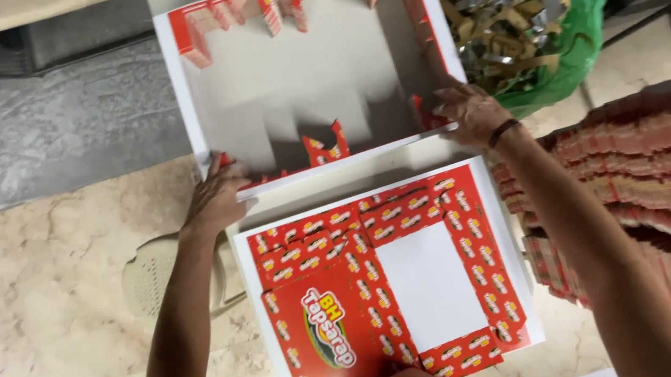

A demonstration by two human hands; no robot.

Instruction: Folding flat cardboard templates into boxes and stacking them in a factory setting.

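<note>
Gripping the white die-cut sheet (296, 74) by its near corners, my left hand (215, 196) and right hand (471, 112) hold it flat beyond the printed red sheet (340, 299).

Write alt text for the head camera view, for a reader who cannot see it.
Seen from above, a person's left hand and right hand grip the near edge of a white sheet edged with red printed cardboard remnants. Below lies a printed red die-cut sheet; a green bag of scraps and stacked red sheets sit on the right.
</note>
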